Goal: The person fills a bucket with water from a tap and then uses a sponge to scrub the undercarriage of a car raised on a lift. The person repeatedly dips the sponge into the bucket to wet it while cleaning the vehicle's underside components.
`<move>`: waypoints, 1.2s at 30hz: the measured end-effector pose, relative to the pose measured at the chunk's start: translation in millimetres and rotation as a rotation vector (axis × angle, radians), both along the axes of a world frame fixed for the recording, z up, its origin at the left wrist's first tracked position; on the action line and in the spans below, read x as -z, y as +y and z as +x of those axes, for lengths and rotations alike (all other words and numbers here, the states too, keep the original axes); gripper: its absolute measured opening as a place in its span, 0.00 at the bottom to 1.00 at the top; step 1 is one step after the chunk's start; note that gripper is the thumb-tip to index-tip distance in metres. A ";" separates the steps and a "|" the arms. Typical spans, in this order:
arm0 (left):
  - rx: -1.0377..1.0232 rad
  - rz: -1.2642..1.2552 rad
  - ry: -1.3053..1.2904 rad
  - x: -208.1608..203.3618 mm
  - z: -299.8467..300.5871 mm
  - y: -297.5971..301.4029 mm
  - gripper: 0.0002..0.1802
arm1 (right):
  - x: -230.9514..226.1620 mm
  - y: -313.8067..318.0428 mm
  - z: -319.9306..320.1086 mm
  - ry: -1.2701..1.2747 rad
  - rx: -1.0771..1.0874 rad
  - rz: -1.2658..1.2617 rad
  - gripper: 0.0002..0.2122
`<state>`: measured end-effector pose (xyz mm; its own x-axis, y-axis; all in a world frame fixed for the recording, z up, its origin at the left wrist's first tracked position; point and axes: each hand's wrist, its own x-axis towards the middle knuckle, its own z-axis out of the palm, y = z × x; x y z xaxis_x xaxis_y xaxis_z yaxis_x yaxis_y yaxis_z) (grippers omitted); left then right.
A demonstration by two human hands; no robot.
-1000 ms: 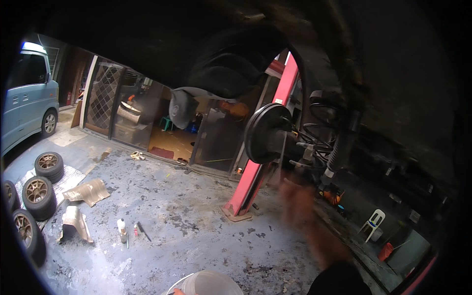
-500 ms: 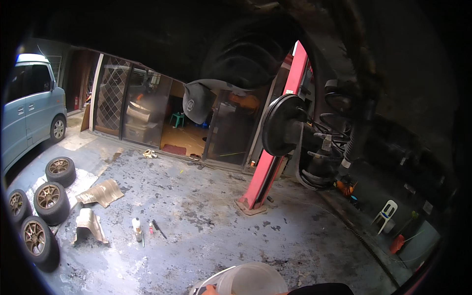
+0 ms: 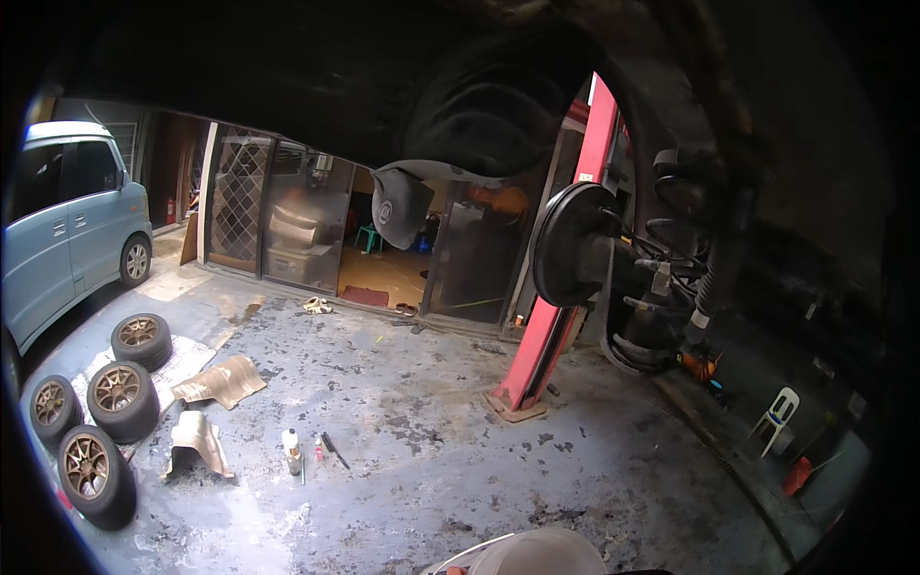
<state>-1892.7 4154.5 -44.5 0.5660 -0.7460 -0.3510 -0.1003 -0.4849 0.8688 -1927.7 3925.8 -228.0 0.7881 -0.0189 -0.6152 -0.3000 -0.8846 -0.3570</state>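
A pale translucent bucket (image 3: 548, 556) shows at the lower edge, its upper part only, with a thin white handle on its left side. A sliver of my left hand (image 3: 458, 571) lies against that side, fingers closed at the bucket; most of it is cut off. My right hand is out of the picture, with just a bit of dark sleeve at the lower edge right of the bucket. Above and ahead hangs the raised car's bare wheel hub with a round brake disc (image 3: 577, 244), beside a coil spring and strut (image 3: 698, 278).
A red lift post (image 3: 541, 355) stands behind the hub. Several wheels with bronze rims (image 3: 123, 388) lie at the left, near two bent shields (image 3: 220, 381). Bottles (image 3: 292, 450) stand on the worn floor. A light-blue van (image 3: 81, 211) and a white chair (image 3: 776, 417) flank the space.
The view has swung a little to the left, so the surroundings sit farther right. The bucket is lower and farther right; less of it, my left hand and the dark sleeve shows.
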 end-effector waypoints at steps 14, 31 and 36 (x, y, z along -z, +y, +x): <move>-0.196 0.138 0.123 97.2 16.4 11.4 0.29 | -130.4 -41.7 -55.8 -0.310 0.588 0.293 0.16; -0.546 0.209 -0.352 130.2 60.2 35.5 0.35 | -740.8 43.5 96.0 -2.503 -0.467 -0.728 0.11; -0.384 0.125 -0.271 171.7 70.5 31.2 0.30 | -749.5 -54.8 55.8 -2.443 -0.478 -1.641 0.20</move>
<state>-1822.2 4185.8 -216.2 0.8754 -0.4270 -0.2264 -0.1083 -0.6298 0.7692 -1871.9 3871.1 521.5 -0.1318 0.8264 0.5474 -0.5453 -0.5216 0.6562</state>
